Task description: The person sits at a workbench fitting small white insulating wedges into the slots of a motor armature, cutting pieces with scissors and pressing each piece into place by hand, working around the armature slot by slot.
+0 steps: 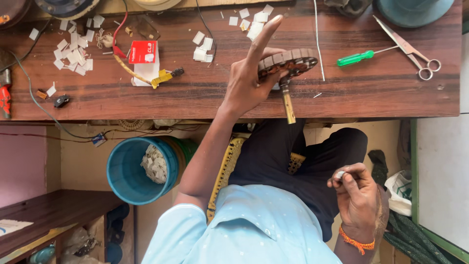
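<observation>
Head view: the left hand (pixel 249 80) grips a round slotted metal core (pixel 289 61) on a shaft (pixel 287 102), holding it over the wooden bench (pixel 381 93). Its fingers are closed around the core's near side, with the index finger stretched straight out past it. The shaft points back from the hand toward the person's lap.

The right hand (pixel 356 198) is held low over the lap, well apart from the left, its thumb and fingertips pinched on a small white piece (pixel 339 174). An orange band circles its wrist.

Beyond the core on the bench lie scattered white paper bits (pixel 254 24). To the core's side are a green screwdriver (pixel 355 58) and, past it, scissors (pixel 410 49). On the other side of the left hand sits a red box (pixel 143 51). Below the bench, beside the left arm, a blue bucket (pixel 128 171) holds white scraps.
</observation>
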